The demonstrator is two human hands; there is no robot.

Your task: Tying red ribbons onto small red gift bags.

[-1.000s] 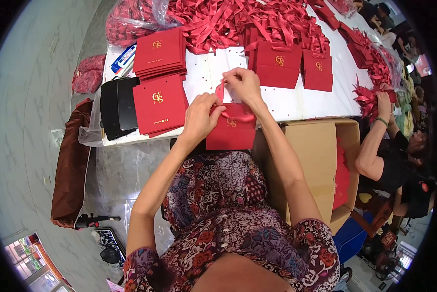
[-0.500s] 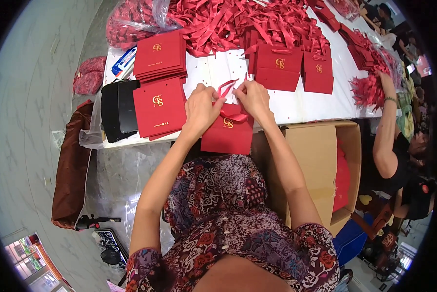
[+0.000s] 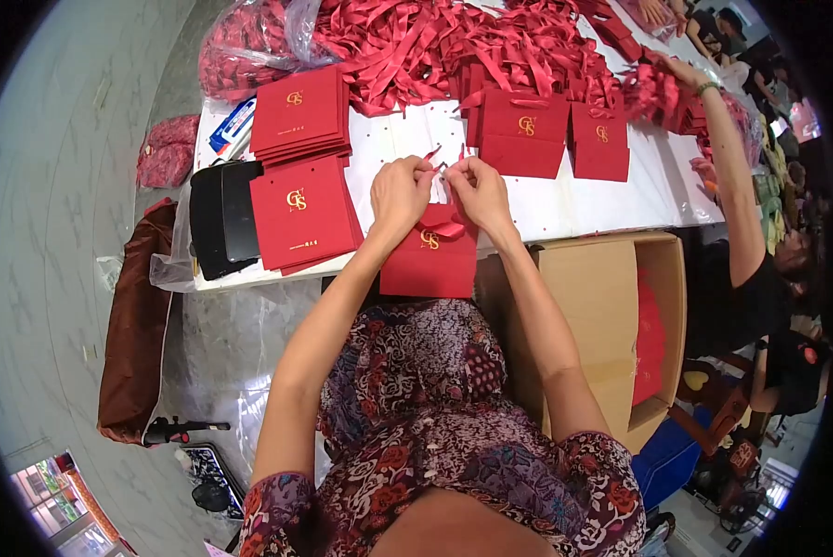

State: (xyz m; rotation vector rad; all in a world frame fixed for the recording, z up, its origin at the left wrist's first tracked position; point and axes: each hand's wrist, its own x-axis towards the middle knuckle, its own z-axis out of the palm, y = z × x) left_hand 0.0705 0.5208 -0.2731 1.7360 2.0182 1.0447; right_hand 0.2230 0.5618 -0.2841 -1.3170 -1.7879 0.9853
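Observation:
At the table's front edge lies a small red paper bag point(image 3: 428, 271) with a gold emblem, its lower part jutting past the edge. A red ribbon point(image 3: 447, 228) loops across its upper end, and the loose ribbon tips stick out beyond my fingers. My left hand point(image 3: 401, 195) is closed in a pinch on one part of the ribbon. Close beside it, my right hand point(image 3: 480, 193) pinches the other part between thumb and fingers. The small stretch between my fingertips is partly hidden, so whether a knot is there I cannot make out.
Stacks of flat red bags point(image 3: 303, 215) and a black phone-like slab point(image 3: 241, 212) lie left. Beyond are a ribbon heap point(image 3: 389, 46) and standing red bags point(image 3: 525, 139). An open cardboard box point(image 3: 588, 316) stands below right. A co-worker's arm point(image 3: 734, 176) reaches over the right side.
My hands have drawn closer together, with the ribbon ends between my fingertips pulled shorter. At right, the co-worker's arm has reached farther across the table, moving a bunch of red ribbons.

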